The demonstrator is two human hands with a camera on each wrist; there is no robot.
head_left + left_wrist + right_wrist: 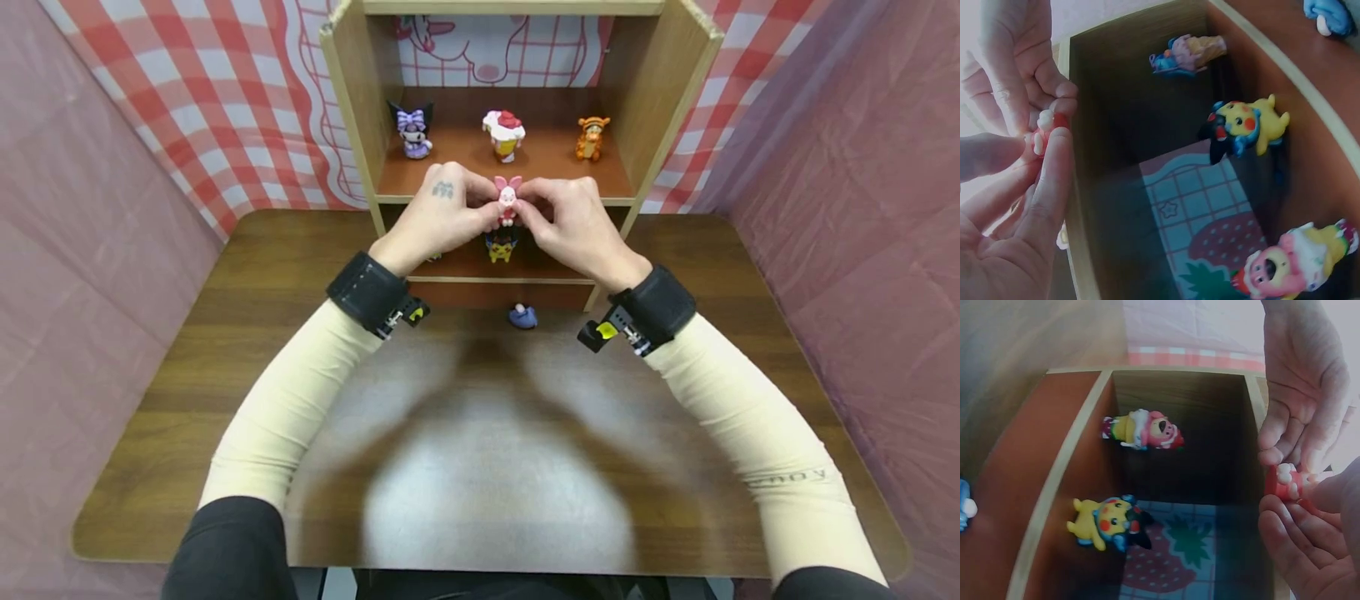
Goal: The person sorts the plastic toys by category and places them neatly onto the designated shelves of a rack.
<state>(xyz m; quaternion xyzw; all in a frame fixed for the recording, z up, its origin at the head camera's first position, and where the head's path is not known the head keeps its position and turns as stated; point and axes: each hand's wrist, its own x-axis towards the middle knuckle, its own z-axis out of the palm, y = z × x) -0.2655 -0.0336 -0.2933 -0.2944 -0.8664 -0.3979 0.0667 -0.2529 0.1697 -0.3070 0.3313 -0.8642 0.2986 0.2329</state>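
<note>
A small pink piglet figurine (507, 200) with tall ears is held in front of the shelf unit, at the height of its middle board. My left hand (453, 204) pinches it from the left between thumb and fingers. From the right, my right hand (573, 221) pinches it too, and the fingertips of both hands nearly meet. In the left wrist view the figurine's red-and-white part (1047, 128) shows between the fingers. The right wrist view shows the same piglet figurine (1288, 481), partly covered by fingers.
On the upper board stand a purple-dressed figurine (414, 133), a white-and-red-topped figurine (505, 135) and an orange tiger figurine (592, 138). The lower compartment holds a yellow figurine (501, 246), a pink bear figurine (1154, 429) and a pink-and-blue figurine (1188, 53). A blue figurine (522, 317) lies on the table (247, 333).
</note>
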